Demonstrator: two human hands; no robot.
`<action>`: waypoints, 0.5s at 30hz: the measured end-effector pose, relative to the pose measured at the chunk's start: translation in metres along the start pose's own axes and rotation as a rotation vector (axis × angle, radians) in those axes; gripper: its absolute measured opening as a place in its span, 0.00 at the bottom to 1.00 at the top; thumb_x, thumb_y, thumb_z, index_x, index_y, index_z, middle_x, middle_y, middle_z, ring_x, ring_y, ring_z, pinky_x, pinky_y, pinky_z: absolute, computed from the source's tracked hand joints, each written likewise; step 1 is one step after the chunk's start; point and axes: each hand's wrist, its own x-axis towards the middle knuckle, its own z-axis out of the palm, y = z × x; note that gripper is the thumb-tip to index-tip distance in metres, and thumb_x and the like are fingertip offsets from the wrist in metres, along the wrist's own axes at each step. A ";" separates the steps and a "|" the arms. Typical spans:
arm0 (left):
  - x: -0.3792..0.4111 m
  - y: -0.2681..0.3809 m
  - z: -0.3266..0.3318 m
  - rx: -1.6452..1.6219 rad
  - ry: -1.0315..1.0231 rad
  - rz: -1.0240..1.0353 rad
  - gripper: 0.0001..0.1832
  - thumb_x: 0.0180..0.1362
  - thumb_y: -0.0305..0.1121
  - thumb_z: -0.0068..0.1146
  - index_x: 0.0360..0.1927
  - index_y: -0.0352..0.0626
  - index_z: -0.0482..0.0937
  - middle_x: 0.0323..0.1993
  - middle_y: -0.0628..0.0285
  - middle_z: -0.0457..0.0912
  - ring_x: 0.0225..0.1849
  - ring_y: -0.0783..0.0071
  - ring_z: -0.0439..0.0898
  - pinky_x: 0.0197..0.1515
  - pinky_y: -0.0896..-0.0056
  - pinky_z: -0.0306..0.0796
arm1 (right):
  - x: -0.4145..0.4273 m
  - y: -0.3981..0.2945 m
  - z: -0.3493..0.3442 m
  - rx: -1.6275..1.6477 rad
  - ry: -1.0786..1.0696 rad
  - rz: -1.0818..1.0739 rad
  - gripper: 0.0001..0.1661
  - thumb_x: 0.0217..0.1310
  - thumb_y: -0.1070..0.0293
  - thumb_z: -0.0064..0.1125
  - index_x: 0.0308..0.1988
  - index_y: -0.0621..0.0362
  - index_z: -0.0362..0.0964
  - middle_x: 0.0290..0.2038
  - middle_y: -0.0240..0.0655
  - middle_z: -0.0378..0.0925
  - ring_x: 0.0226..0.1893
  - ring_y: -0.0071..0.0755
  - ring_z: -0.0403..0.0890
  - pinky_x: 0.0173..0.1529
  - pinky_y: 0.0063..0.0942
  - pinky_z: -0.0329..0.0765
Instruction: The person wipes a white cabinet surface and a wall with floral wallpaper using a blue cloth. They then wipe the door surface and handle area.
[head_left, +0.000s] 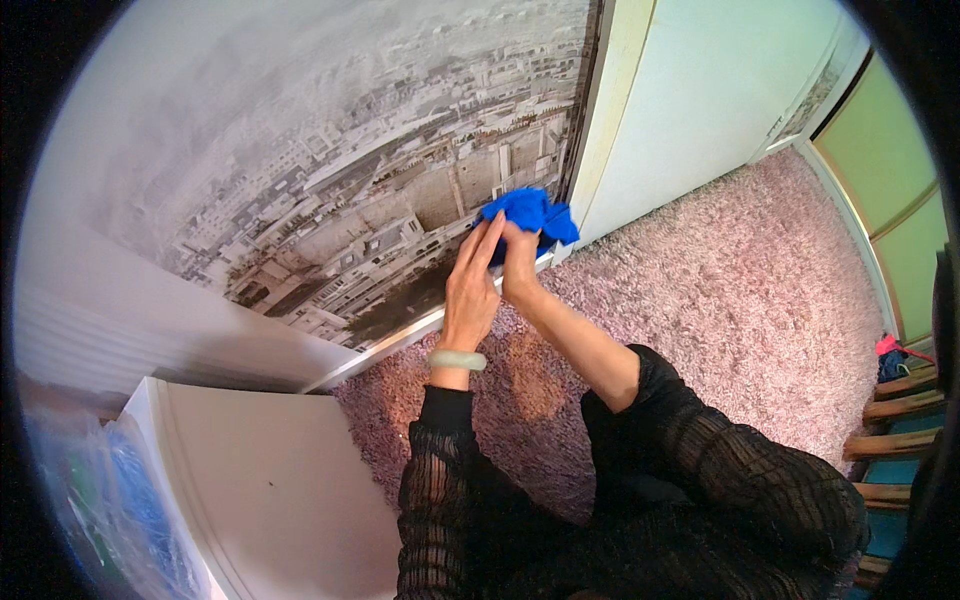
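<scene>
A bright blue cloth (525, 210) is bunched up near the lower right corner of a wall covered with a grey city-view mural (390, 180). My right hand (520, 259) holds the cloth, its fingers partly hidden in the folds. Beside it my left hand (472, 277), with a pale bangle (457, 360) on the wrist, lies against the cloth's left edge, fingers extended; whether it grips any cloth cannot be told. Just below both hands runs a white baseboard (420, 328).
A white door (720, 97) and its frame (607, 97) stand right of the mural. Shaggy pink-grey carpet (720, 300) covers the floor. A white cabinet (277, 480) stands lower left, beside plastic-wrapped items (127, 502). Wooden slats (892, 446) are at the far right.
</scene>
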 end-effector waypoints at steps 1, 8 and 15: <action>0.003 0.006 -0.001 -0.057 0.027 0.007 0.39 0.54 0.09 0.37 0.68 0.54 0.69 0.67 0.52 0.69 0.67 0.51 0.69 0.66 0.55 0.66 | 0.000 -0.018 -0.003 0.008 0.016 -0.073 0.22 0.64 0.59 0.53 0.48 0.66 0.73 0.54 0.60 0.63 0.56 0.62 0.60 0.64 0.48 0.55; -0.017 -0.010 0.018 -0.240 0.122 -0.201 0.28 0.63 0.23 0.53 0.67 0.47 0.70 0.66 0.53 0.71 0.67 0.57 0.70 0.64 0.62 0.67 | -0.014 -0.043 0.002 -0.142 0.133 -0.162 0.41 0.71 0.49 0.48 0.68 0.69 0.49 0.68 0.65 0.46 0.68 0.66 0.49 0.73 0.46 0.42; -0.060 -0.053 0.028 -0.428 0.376 -0.909 0.28 0.61 0.21 0.48 0.67 0.40 0.69 0.63 0.54 0.73 0.62 0.58 0.73 0.59 0.63 0.69 | -0.040 0.063 0.042 0.713 0.029 0.768 0.30 0.69 0.39 0.43 0.59 0.47 0.64 0.55 0.33 0.71 0.51 0.35 0.71 0.60 0.41 0.69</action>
